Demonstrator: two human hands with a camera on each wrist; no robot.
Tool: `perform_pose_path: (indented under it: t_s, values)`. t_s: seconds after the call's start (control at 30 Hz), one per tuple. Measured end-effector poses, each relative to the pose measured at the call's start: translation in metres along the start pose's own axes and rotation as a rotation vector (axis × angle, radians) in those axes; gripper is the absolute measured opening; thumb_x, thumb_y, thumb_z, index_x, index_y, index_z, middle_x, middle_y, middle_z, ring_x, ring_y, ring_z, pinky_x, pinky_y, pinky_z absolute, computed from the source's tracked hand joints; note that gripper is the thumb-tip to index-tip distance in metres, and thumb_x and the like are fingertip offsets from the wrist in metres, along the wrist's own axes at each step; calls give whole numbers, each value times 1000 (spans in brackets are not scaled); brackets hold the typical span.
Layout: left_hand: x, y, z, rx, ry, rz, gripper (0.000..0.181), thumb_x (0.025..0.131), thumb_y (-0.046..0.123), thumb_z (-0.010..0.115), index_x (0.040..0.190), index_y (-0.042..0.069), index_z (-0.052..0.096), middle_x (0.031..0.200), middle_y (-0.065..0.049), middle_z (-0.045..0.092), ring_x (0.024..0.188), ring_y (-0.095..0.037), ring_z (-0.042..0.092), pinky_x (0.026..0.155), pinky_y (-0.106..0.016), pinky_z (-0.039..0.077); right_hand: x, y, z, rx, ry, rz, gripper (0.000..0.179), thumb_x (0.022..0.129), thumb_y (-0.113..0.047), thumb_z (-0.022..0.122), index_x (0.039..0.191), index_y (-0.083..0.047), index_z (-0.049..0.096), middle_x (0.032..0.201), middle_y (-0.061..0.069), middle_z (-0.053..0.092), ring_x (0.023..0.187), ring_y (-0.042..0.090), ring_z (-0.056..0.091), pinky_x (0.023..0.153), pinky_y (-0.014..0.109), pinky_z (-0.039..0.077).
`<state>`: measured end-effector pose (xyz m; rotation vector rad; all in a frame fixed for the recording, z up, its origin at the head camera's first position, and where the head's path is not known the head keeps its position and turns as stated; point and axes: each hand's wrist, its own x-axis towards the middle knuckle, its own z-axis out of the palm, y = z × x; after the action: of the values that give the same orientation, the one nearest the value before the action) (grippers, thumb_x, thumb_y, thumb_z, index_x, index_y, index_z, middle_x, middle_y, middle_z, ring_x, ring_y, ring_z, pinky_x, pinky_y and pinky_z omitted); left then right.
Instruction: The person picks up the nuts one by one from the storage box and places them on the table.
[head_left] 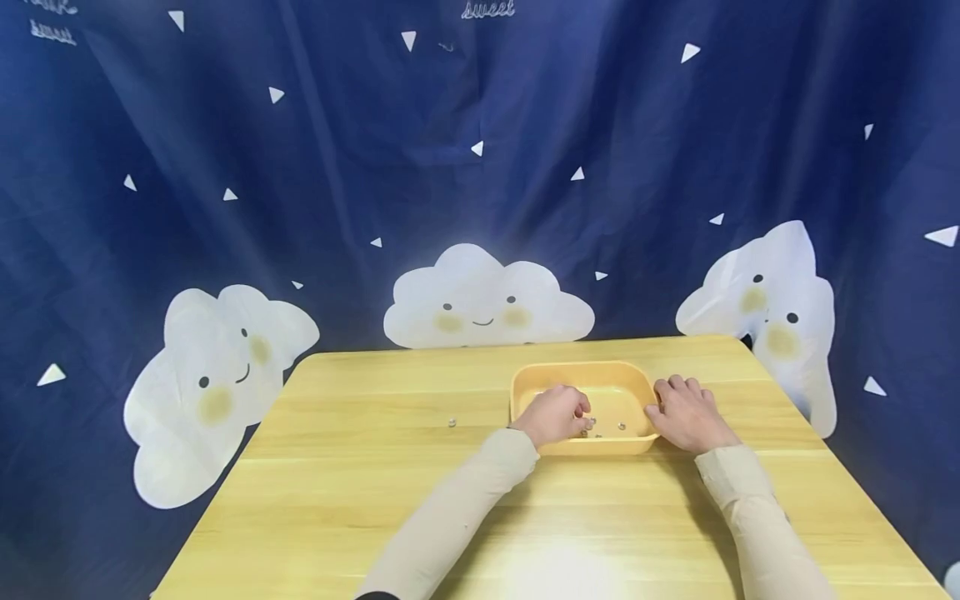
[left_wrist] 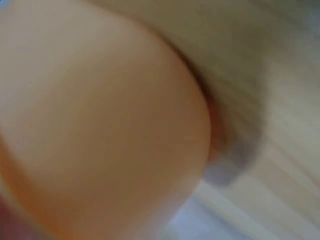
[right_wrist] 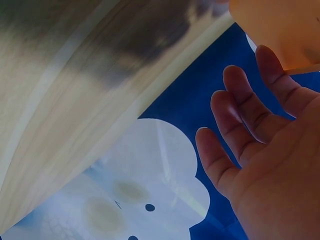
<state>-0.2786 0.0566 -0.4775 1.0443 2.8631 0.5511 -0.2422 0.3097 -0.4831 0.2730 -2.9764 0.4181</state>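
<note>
A shallow yellow plastic tray (head_left: 600, 448) sits on the table. My left hand (head_left: 553, 416) reaches over its left side, with bent fingers and thumb low inside, right at several small shiny metal pieces (head_left: 592, 422). I cannot tell if the fingertips pinch one. Another piece (head_left: 622, 426) lies on the tray floor to the right. My right hand (head_left: 690, 414) holds the tray's right rim, thumb over the edge. In the right wrist view its index finger meets the tray's outer wall (right_wrist: 285, 30), the other fingers spread loosely. A blurred rounded tray wall (left_wrist: 110, 110) fills the left wrist view.
One small metal piece (head_left: 452, 422) lies on the wood-grain table (head_left: 337, 500), left of the tray. Behind the table hangs a dark blue curtain (head_left: 525, 100) with white clouds and triangles.
</note>
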Motion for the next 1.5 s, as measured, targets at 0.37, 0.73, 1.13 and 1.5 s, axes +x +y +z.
perform_pose_path:
  t_s: [0.37, 0.73, 1.13, 1.5]
  values:
    - [4, 5, 11, 8, 7, -38, 18, 92, 30, 78, 90, 13, 75, 78, 7, 67, 66, -1, 55, 63, -15, 46, -1, -1, 4, -12, 4, 5, 17, 96, -26, 54, 94, -9, 57, 98, 13, 57, 95, 39, 50, 75, 54, 39]
    - [8, 8, 27, 123, -41, -22, 50, 92, 40, 78, 58, 23, 44, 54, 12, 35, 51, -1, 33, 49, -18, 30, -4, -3, 8, -30, 35, -13, 18, 96, -25, 55, 97, -8, 59, 103, 16, 60, 95, 39, 53, 73, 55, 40]
    - [12, 4, 22, 114, -41, 8, 31, 94, 28, 76, 66, 20, 68, 62, 15, 60, 53, 0, 46, 55, -16, 41, -2, -2, 9, -30, 39, 8, 19, 97, -25, 54, 97, -7, 60, 106, 18, 61, 98, 41, 53, 75, 57, 41]
    - [15, 13, 13, 119, -114, -24, 32, 96, 18, 73, 65, 16, 71, 60, 10, 63, 53, -3, 50, 58, -15, 45, -4, -8, 6, -5, 12, 49, 21, 96, -25, 52, 96, -6, 59, 105, 19, 62, 100, 43, 54, 75, 56, 40]
